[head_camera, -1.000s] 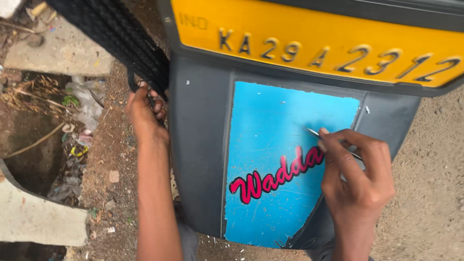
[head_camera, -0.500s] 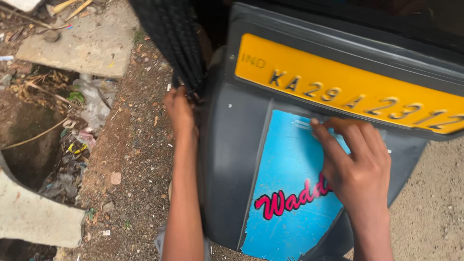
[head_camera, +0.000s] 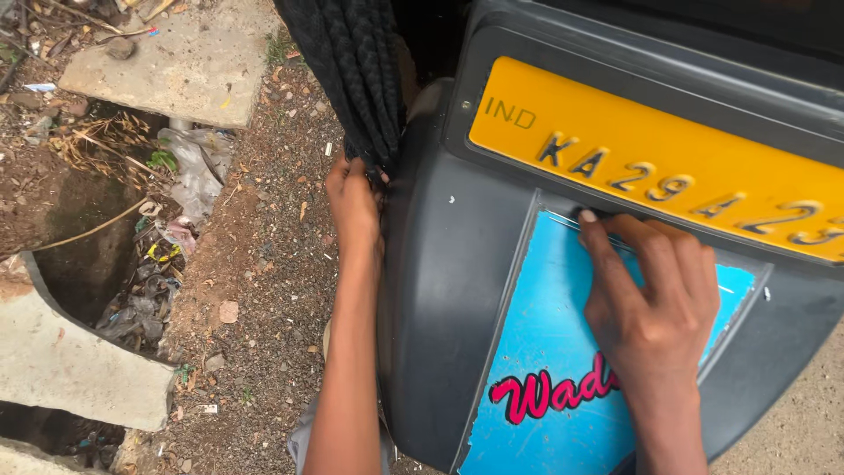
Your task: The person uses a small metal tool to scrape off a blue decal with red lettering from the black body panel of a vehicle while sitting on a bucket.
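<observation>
Lettering underway on blue panel (head_camera: 549, 334); right hand (head_camera: 651, 299) spread flat on it; left hand (head_camera: 354, 207) gripping mudguard (head_camera: 440, 290) edge; next move needs steadiness.

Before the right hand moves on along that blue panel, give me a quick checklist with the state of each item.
1. Left hand steadying the grey mudguard at its edge beside the tyre: ok.
2. Right hand flat on the blue panel, fingertips at its top border: ok.
3. Brush or other tool in the right hand: cannot tell, none shows.
4. Red lettering clear of the palm: not ok, the wrist covers its end.
5. Yellow plate untouched by either hand: ok.
6. Paint wet or dry: cannot tell.
</observation>
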